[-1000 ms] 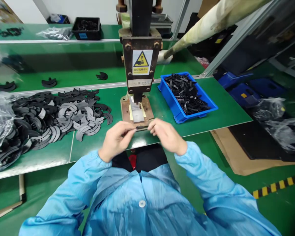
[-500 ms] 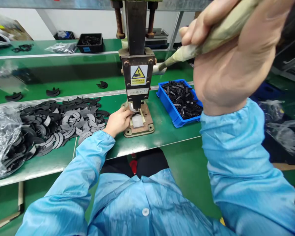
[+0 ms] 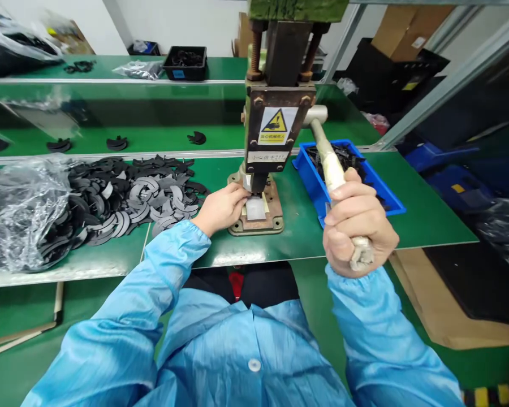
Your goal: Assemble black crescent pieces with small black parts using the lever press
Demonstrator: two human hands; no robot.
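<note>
The hand press stands upright before me, a yellow warning label on its front. Wrapped round its taped lever are the fingers of my right hand, with the lever's end poking out below the fist. My left hand is at the left of the press base, fingers pinched together right beside the lowered ram. Whatever those fingertips hold is mostly hidden; only a small dark edge shows. A pale plate lies on the base under the ram.
Left of the press lies a heap of black curved parts, partly under a clear plastic bag. A blue bin of small black parts stands at right. Several black pieces lie behind; a black tray sits on the back shelf.
My right hand has pulled the lever down from high at the right, and the ram is lower. The left hand stays at the base. The view has shifted to the right.
</note>
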